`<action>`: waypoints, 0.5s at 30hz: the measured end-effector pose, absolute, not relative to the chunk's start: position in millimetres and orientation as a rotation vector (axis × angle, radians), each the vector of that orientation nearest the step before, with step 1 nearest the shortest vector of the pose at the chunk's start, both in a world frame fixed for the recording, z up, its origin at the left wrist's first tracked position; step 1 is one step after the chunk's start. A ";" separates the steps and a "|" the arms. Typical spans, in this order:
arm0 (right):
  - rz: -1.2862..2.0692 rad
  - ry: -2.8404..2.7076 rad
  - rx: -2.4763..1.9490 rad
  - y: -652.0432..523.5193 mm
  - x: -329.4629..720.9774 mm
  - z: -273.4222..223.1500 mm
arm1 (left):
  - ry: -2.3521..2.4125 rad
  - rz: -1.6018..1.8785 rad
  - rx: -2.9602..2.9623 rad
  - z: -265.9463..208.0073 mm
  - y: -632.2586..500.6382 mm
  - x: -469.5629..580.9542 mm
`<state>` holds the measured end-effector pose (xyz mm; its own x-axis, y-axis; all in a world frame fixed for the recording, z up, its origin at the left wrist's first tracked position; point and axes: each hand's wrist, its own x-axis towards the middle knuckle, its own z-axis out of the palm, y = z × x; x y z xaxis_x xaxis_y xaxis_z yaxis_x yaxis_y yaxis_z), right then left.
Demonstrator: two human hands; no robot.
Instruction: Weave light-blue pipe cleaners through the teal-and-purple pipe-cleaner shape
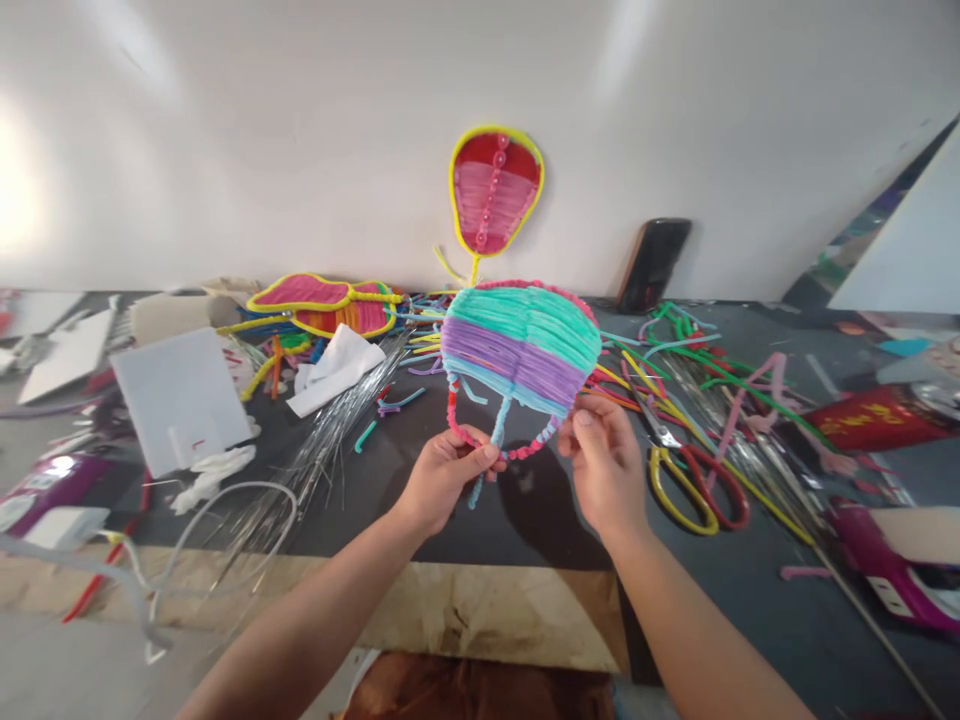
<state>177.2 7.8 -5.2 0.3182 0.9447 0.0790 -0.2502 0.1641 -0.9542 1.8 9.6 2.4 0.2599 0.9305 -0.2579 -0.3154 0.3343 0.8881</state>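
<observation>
A pipe-cleaner piece (523,345), banded in teal, purple and light blue, is held up in the middle of the head view. Its pink wire outline runs down in an open, unfilled loop, and a light blue twisted stem crosses that loop. My left hand (450,470) pinches the stem where it meets the bottom of the loop. At the lower right edge of the piece, the fingers of my right hand (606,455) are closed on its wire outline, their tips partly hidden. Behind it, a yellow-rimmed red and pink pipe-cleaner shape (491,195) with a bead row leans by the white wall.
Scissors (694,485) with yellow and red handles lie right of my right hand. A dark phone (654,263) leans on the wall. Loose pipe cleaners (690,400), a red can (885,415), a yellow-edged pipe-cleaner piece (322,305) and a white card (184,400) crowd the dark table.
</observation>
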 end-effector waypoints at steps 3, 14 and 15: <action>1.197 -0.829 -1.000 8.8 175.3 -5.0 | 0.950 0.960 0.895 1.8 5.9 5.6; 1.559 -0.668 -0.912 9.7 182.4 4.6 | 0.962 1.120 0.846 20.6 23.4 -14.4; 1.567 -0.673 -0.922 9.9 182.4 4.2 | 0.957 1.117 0.802 21.8 24.9 -15.9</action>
